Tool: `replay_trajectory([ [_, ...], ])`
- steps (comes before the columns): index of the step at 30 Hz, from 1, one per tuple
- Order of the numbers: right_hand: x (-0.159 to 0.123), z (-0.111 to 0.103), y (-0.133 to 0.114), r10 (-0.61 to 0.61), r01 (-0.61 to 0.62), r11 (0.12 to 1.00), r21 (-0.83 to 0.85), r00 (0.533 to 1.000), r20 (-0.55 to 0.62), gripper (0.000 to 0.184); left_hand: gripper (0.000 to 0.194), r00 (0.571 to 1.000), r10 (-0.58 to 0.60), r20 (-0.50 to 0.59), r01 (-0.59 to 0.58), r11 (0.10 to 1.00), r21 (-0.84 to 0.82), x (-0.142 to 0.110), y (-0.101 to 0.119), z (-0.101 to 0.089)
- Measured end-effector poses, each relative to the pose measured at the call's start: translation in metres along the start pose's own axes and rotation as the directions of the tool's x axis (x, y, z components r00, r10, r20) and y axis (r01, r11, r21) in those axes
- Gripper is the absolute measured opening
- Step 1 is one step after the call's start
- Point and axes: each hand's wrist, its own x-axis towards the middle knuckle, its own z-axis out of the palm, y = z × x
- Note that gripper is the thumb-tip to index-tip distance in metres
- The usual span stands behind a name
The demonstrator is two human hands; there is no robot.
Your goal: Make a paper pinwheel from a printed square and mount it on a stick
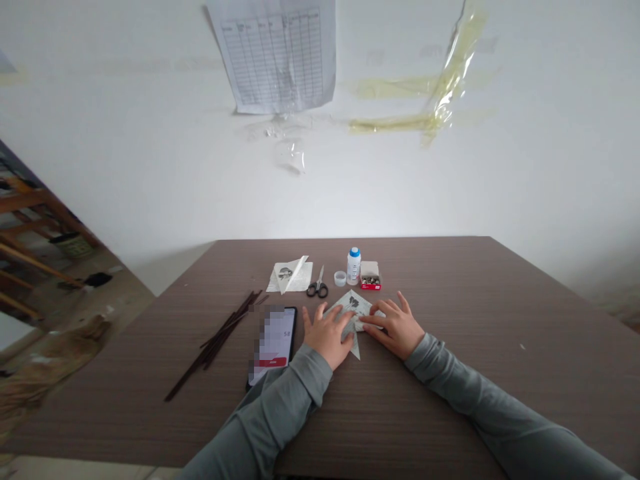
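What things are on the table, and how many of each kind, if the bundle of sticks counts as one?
Scissors: 1
White bottle with a blue cap: 1
Small clear lid: 1
Red and white box: 1
Phone: 1
Folded paper: 1
Printed paper pile: 1
Bundle of dark sticks: 1
Total: 8

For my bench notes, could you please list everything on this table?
folded paper: 1, pale grey, under both hands
printed paper: 1, white, far side, leftmost
scissors: 1 pair, black, right of printed paper
bottle: 1, white with blue cap, behind folded paper
small round lid: 1, clear, left of bottle
box: 1, red and white, right of bottle
phone: 1, black, left of left hand
sticks: several, dark brown, left of phone
left hand: 1, grey sleeve, on folded paper
right hand: 1, grey sleeve, on folded paper
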Motion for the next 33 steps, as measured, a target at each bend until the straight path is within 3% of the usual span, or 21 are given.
replay_trajectory([
  [6, -0.001, 0.001, 0.000, -0.021, 0.021, 1.000, -0.012, 1.000, -0.021, 0.031, 0.053, 0.999, 0.042, -0.017, -0.042, 0.999, 0.010, 0.000, -0.008, 0.007],
  [14, 0.001, -0.002, -0.005, -0.039, 0.039, 0.998, -0.053, 0.999, -0.002, 0.031, 0.048, 0.999, 0.012, 0.032, -0.013, 1.000, 0.029, 0.001, -0.002, -0.004],
  [19, 0.002, -0.005, -0.011, -0.023, 0.022, 0.997, -0.078, 1.000, -0.009, 0.034, 0.045, 1.000, 0.024, -0.004, -0.024, 0.999, 0.022, 0.000, 0.001, -0.005],
  [24, 0.000, -0.006, -0.012, -0.020, 0.016, 0.997, -0.077, 0.999, -0.046, 0.032, 0.053, 1.000, 0.022, 0.001, -0.022, 1.000, 0.022, -0.001, 0.002, -0.006],
  [33, 0.000, -0.002, -0.008, -0.007, 0.005, 0.999, -0.033, 0.999, -0.050, 0.033, 0.051, 0.997, 0.072, -0.023, -0.071, 0.997, 0.018, 0.001, -0.011, 0.006],
])
